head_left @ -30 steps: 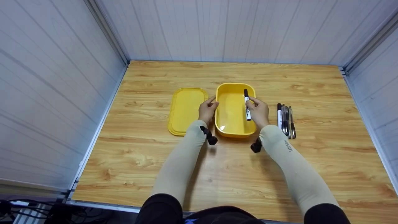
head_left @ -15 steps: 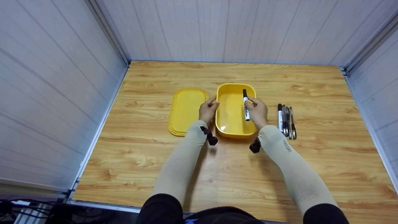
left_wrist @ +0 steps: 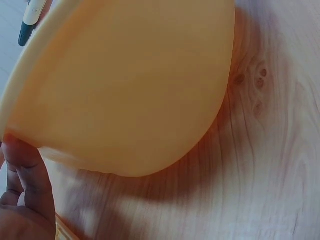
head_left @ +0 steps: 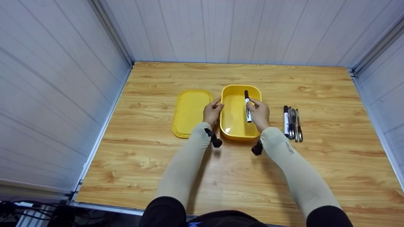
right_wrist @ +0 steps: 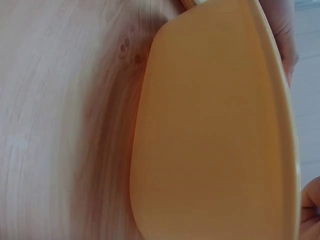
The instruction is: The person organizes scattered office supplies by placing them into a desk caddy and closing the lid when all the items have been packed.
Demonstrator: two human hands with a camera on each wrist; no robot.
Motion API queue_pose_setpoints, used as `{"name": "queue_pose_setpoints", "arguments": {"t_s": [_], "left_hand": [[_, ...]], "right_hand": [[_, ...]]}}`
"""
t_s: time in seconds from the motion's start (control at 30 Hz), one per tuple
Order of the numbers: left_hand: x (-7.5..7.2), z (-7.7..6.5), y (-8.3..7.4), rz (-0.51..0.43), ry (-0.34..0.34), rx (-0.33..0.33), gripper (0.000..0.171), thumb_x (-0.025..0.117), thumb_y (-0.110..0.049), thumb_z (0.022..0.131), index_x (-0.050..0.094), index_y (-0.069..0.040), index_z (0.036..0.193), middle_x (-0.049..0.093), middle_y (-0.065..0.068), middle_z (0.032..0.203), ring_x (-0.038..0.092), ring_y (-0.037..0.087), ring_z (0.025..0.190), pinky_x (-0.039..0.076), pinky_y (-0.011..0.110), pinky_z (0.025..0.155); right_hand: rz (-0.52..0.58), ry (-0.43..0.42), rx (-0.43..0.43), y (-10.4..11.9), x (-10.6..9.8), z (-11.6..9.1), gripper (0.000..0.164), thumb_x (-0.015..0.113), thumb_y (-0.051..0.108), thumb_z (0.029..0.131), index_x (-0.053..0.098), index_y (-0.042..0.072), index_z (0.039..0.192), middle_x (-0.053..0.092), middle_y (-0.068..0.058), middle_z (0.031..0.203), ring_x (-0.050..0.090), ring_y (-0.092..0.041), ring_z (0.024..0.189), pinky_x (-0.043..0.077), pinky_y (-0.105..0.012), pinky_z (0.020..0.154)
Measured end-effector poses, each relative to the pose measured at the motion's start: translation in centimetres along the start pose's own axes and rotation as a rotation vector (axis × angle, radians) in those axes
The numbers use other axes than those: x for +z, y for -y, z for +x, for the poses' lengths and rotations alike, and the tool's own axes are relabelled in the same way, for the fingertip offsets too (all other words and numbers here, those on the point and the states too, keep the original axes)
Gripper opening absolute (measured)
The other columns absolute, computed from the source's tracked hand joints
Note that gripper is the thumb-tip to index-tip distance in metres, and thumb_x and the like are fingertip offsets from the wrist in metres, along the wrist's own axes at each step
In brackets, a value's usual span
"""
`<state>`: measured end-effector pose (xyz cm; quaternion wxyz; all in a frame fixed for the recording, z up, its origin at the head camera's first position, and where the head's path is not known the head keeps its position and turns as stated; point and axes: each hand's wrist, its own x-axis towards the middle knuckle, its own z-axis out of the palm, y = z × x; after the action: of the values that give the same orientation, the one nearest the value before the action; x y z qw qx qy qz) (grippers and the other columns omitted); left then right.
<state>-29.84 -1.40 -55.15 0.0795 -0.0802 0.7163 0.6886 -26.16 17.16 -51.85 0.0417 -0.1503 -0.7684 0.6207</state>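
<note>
A deep yellow box [head_left: 240, 137] without its lid sits mid-table. My left hand [head_left: 212, 113] holds its left rim; in the left wrist view, fingers [left_wrist: 30, 175] meet the rim beside the smooth side wall. Over the right part of the box, my right hand [head_left: 260, 116] pinches a white marker [head_left: 248, 113], its black cap pointing away from me. The marker's capped end [left_wrist: 31, 14] peeks past the rim in the left wrist view. The box wall [right_wrist: 215, 120] fills most of the right wrist view, with part of my right hand [right_wrist: 311, 207] at the lower right.
The flat yellow lid [head_left: 191, 113] lies just left of the box, close to my left forearm. A second white marker [head_left: 286, 121] and several black pens [head_left: 295, 126] lie side by side on the right. Panel walls [head_left: 217, 31] enclose the wooden table [head_left: 151, 126].
My right hand and the marker have shifted slightly left, further in over the box. The left hand keeps its hold on the rim. The head view has drifted a little.
</note>
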Motion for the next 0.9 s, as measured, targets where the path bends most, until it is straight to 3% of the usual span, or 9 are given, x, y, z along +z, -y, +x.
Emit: {"name": "queue_pose_setpoints", "arguments": {"t_s": [0.4,0.7,0.9], "left_hand": [[0.1,-0.2,-0.2,-0.009,0.006,-0.007,0.041,0.064,-0.018,0.097,0.06,-0.019,0.137,0.067,0.007,0.092,0.064,0.012,0.074,0.057,0.028,0.071],[0.0,-0.1,-0.2,-0.008,0.003,-0.023,0.042,0.064,-0.019,0.097,0.06,-0.021,0.138,0.063,0.003,0.086,0.058,0.01,0.063,0.052,0.023,0.059],[0.0,-0.1,-0.1,0.001,-0.006,0.0,0.041,0.065,-0.018,0.096,0.061,-0.019,0.137,0.066,0.006,0.089,0.059,0.009,0.066,0.054,0.023,0.063]], "right_hand": [[-0.05,-0.006,0.015,-0.1,0.8,0.1,0.037,0.062,0.022,0.097,0.065,0.011,0.132,0.049,0.001,0.073,0.048,-0.008,0.063,0.042,-0.017,0.052],[-0.031,0.003,0.02,0.0,1.3,0.0,0.034,0.062,0.021,0.097,0.067,0.011,0.129,0.054,0.001,0.074,0.05,-0.008,0.063,0.043,-0.018,0.052],[-0.004,0.013,0.011,-0.3,1.6,0.1,0.035,0.062,0.021,0.097,0.067,0.011,0.129,0.048,0.003,0.069,0.045,-0.007,0.058,0.039,-0.017,0.048]]}}
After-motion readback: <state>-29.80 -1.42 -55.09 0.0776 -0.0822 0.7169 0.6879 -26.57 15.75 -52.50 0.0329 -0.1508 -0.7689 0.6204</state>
